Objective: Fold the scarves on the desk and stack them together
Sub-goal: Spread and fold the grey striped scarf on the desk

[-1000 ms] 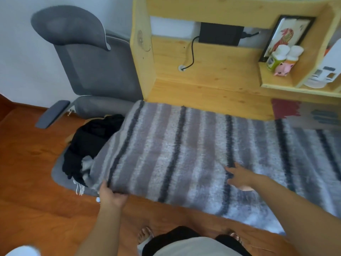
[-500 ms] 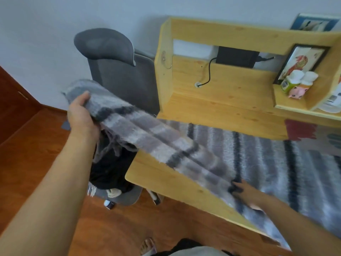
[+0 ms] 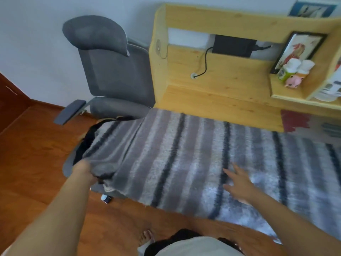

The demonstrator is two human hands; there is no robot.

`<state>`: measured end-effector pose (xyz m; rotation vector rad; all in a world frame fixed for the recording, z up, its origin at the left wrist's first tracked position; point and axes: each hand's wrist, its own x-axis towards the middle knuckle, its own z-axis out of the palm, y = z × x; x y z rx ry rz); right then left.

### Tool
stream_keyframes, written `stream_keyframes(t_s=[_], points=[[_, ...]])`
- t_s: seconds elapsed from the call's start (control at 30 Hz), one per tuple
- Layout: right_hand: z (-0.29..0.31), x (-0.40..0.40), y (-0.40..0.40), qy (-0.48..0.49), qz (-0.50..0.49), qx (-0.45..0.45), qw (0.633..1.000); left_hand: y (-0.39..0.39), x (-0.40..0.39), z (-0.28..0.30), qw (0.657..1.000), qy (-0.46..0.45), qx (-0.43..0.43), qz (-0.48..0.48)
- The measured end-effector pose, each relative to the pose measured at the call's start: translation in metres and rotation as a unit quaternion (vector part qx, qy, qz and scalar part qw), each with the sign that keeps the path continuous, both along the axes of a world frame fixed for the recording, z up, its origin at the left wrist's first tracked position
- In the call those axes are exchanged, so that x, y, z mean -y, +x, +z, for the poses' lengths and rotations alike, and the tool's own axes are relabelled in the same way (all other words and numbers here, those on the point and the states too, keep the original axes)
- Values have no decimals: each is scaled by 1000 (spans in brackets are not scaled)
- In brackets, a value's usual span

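Observation:
A wide grey scarf with dark and pale stripes lies spread over the wooden desk, and its left end hangs past the desk's edge over the chair seat. My left hand grips the scarf's bunched left corner, low beside the chair. My right hand lies flat on the scarf near the desk's front edge, fingers spread. A black garment or scarf on the chair seat is mostly hidden under the grey scarf. At the desk's right a red and grey cloth shows.
A grey office chair stands left of the desk against the wall. The desk's shelf holds a framed picture, small bottles and a pink figure. A black box with a cable sits at the back. Wooden floor lies below.
Half a second ago my left hand held the scarf's left end lifted high, folded toward the right; now that end is down and spread again. My right hand has opened flat.

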<state>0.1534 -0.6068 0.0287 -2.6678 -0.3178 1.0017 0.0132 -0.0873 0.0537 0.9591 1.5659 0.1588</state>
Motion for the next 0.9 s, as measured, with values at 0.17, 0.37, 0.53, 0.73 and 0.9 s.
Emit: stream_keyframes(t_s=[0.17,0.37,0.53,0.73,0.9], points=[[7,24,-12,-6,-51,59,997,48,113,2,819,303,-176,-454],[-4,71,-21,-84,-85,-3,993,89,238,-39,605,272,-146,-734],[-16,84,-32,-86,-58,-6,995,98,196,-73,579,332,-196,-718],[-6,69,-51,21,-92,37,995,130,99,-72,569,339,-276,-696],[7,111,-54,-28,-152,48,987,137,119,-46,570,417,-333,-625]])
